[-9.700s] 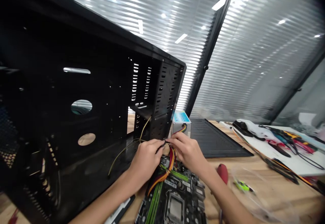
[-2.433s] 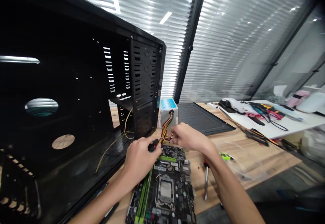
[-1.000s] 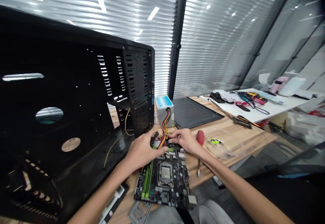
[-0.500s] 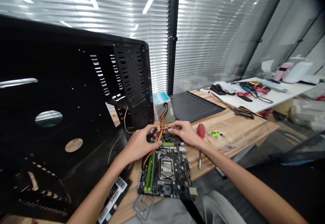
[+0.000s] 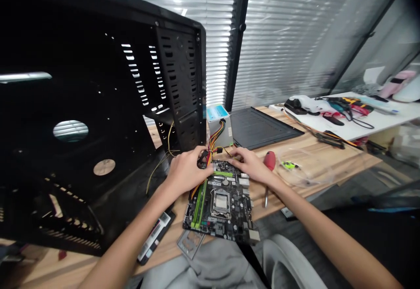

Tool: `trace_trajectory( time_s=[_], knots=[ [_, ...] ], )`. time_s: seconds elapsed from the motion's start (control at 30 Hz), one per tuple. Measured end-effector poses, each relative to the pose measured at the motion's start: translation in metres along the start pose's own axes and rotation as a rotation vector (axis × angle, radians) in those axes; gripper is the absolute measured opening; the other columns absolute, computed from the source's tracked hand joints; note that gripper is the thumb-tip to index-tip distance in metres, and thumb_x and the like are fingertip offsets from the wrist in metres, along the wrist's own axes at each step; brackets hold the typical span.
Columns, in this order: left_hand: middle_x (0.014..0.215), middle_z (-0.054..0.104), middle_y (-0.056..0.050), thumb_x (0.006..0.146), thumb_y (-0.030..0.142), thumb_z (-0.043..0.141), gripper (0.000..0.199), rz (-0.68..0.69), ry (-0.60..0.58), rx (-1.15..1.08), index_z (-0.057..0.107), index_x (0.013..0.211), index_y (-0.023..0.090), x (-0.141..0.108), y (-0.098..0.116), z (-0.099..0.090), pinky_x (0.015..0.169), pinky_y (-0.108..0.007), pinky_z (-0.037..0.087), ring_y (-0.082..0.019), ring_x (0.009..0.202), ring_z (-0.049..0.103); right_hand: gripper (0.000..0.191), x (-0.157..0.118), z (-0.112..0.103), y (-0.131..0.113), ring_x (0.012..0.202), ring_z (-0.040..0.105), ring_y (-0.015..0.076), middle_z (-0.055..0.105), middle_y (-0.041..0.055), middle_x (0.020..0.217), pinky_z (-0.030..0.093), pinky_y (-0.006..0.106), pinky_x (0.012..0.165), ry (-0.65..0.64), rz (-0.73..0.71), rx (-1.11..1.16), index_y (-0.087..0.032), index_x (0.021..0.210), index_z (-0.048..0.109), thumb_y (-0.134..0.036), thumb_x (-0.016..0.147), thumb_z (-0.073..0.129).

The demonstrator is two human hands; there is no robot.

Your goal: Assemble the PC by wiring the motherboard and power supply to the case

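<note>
My left hand [image 5: 187,171] grips a small black connector [image 5: 204,155] on the red, yellow and orange power cable bundle [image 5: 213,145], just above the top edge of a green-slotted motherboard [image 5: 221,206]. My right hand [image 5: 251,164] rests its fingertips on the board's upper right edge, holding nothing that I can see. The cables run from a silver power supply unit [image 5: 218,132] with a blue label. Part of the bundle passes under my left hand, hiding where it ends.
A black computer case [image 5: 179,74] lies open to the left, with thin yellow wires inside. Nearby are a red-handled screwdriver [image 5: 269,161], a clear plastic bag [image 5: 295,168], a metal I/O shield [image 5: 190,243] and a black case panel [image 5: 262,127]. Tools lie on a white board [image 5: 348,120].
My right hand has moved off the cables and down onto the board's edge. My left hand has shifted slightly right on the connector. The view has swung, and the case appears higher.
</note>
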State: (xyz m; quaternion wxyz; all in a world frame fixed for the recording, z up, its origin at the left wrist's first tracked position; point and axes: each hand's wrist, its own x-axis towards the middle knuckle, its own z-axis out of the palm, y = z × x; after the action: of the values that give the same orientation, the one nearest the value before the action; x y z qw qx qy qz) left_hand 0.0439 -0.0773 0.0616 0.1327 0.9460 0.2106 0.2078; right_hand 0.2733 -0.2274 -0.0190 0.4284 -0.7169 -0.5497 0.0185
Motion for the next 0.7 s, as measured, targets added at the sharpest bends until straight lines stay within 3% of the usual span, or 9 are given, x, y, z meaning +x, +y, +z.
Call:
trace_trajectory(
  time_s=[0.17,0.47,0.57,0.7],
  knots=[
    [0.103,0.082,-0.010,0.096,0.046,0.052,0.052,0.176,0.081,0.284,0.063,0.139,0.019,-0.004,0.000,0.010,0.066,-0.040,0.053,-0.034,0.091,0.078,0.021,0.000,-0.003,-0.004,0.081,0.066,0.0216,0.075,0.0037,0.092,0.049,0.034,0.078,0.015,0.051,0.011,-0.021,0.097,0.071,-0.041,0.095,0.066],
    [0.091,0.081,-0.008,0.094,0.042,0.056,0.040,0.250,0.289,0.226,0.068,0.124,0.019,-0.008,-0.009,0.020,0.062,-0.033,0.047,-0.027,0.082,0.077,0.030,-0.003,-0.007,-0.015,0.079,0.068,0.0220,0.077,0.0044,0.090,0.050,0.033,0.074,0.124,0.087,0.090,-0.021,0.105,0.077,-0.049,0.093,0.070],
    [0.092,0.081,-0.005,0.100,0.044,0.052,0.034,0.218,0.235,0.008,0.069,0.119,0.023,-0.005,-0.012,0.018,0.066,-0.030,0.046,-0.022,0.082,0.075,0.033,-0.003,-0.008,-0.016,0.080,0.069,0.0226,0.078,0.0054,0.091,0.051,0.034,0.074,0.133,0.095,0.104,-0.021,0.105,0.078,-0.051,0.092,0.072],
    [0.083,0.078,0.000,0.106,0.045,0.040,0.039,0.043,0.173,-0.501,0.074,0.112,0.025,0.003,-0.020,0.012,0.069,-0.026,0.045,-0.016,0.071,0.069,0.033,-0.003,-0.010,-0.017,0.081,0.068,0.0226,0.078,0.0063,0.093,0.052,0.035,0.077,0.137,0.091,0.099,-0.021,0.104,0.078,-0.051,0.094,0.069]
  ],
)
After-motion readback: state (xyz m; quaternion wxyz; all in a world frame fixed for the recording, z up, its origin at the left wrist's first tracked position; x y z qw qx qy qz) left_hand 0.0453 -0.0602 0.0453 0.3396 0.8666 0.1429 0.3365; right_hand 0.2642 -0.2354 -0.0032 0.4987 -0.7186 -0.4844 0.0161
